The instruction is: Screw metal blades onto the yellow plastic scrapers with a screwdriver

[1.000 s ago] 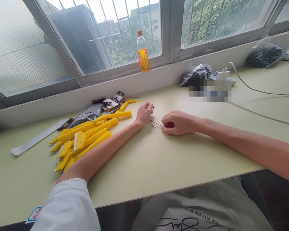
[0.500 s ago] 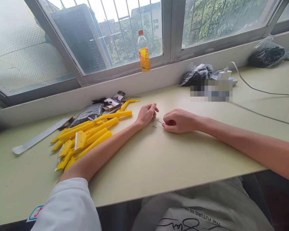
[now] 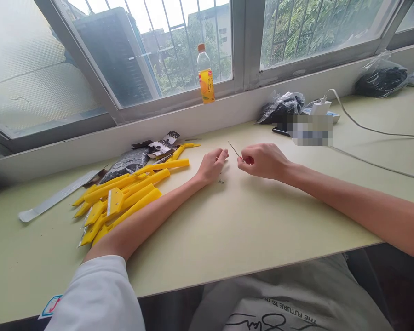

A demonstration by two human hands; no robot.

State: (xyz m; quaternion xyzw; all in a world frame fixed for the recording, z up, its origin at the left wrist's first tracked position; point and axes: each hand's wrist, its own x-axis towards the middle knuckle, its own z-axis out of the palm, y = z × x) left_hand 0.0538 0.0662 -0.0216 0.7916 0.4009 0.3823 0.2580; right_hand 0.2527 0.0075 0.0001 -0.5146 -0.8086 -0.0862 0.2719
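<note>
My right hand is closed on a thin metal rod, which points up and to the left from the fingertips. Across a small gap to the left, my left hand has its thumb and fingers pinched together; whatever is between them is too small to make out. Several tiny metal parts lie on the table just below my left hand. A pile of yellow scrapers with flat blades rests beside my left forearm.
On the pale green table, a black plastic bag and opened packaging lie behind the scrapers. A drink bottle stands on the window sill. Bagged black items and a white charger with a cable are at the back right.
My right hand has lifted up and slightly right with the rod, whose tip has come away from my left hand. My left fingers have drawn closer together.
</note>
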